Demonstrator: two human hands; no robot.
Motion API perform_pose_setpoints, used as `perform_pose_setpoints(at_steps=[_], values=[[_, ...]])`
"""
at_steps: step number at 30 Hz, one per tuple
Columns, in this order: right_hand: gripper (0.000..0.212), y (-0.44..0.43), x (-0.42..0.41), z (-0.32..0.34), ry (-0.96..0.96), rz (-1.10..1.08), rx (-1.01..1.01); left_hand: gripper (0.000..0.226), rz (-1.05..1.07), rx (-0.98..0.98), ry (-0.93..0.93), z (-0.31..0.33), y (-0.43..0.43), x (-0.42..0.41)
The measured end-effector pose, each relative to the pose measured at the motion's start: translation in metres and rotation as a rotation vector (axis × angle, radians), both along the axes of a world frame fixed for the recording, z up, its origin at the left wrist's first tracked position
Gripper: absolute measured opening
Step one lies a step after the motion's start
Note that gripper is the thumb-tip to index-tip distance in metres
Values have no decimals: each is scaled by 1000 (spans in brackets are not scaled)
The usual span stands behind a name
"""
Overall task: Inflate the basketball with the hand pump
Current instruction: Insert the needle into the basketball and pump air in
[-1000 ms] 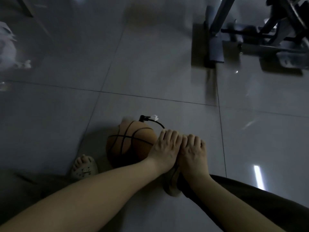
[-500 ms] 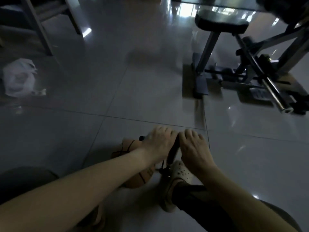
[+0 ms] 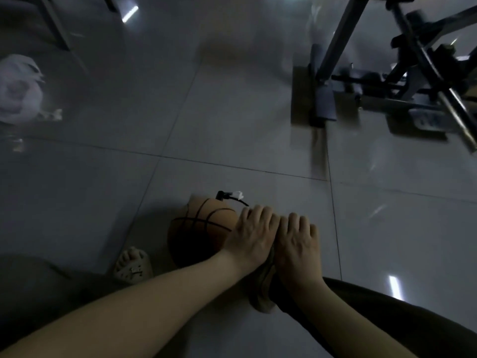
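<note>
Both: my left hand [image 3: 254,233] and right hand [image 3: 296,241] touch, curled over the hidden pump handle.
Basketball [image 3: 198,233]: lower centre, beside them.

Two hands side by side next to a ball on a dim tiled floor.
The left hand [image 3: 251,235] and right hand [image 3: 296,244] touch along their inner edges, backs up, fingers bent downward; whatever lies under them is hidden. The ball [image 3: 198,233] sits just left of the left hand, a thin black hose [image 3: 241,202] with a white tag [image 3: 238,195] at its top. A sandalled foot [image 3: 133,264] stands beside the ball's near left, and a shoe [image 3: 262,293] shows below the wrists. On the floor [image 3: 232,125], a dark metal frame [image 3: 402,81] stands far right and a blurred white bag [image 3: 19,89] lies far left.
</note>
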State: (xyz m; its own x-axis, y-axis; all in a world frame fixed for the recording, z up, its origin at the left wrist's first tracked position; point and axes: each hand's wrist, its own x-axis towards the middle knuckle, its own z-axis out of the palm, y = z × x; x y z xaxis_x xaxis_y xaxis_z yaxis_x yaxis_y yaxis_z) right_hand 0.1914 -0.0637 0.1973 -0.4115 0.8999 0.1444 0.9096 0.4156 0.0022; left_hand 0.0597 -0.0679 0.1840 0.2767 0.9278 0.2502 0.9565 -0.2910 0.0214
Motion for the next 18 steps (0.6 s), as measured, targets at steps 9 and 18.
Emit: perform_pose_setpoints(at_steps=[9, 18], values=[[21, 3, 7, -47, -109, -62, -229, 11, -22, -68, 30, -53, 6, 12], [24, 24, -2, -27, -70, -80, -374, 23, -23, -295, 104, -30, 22, 1]])
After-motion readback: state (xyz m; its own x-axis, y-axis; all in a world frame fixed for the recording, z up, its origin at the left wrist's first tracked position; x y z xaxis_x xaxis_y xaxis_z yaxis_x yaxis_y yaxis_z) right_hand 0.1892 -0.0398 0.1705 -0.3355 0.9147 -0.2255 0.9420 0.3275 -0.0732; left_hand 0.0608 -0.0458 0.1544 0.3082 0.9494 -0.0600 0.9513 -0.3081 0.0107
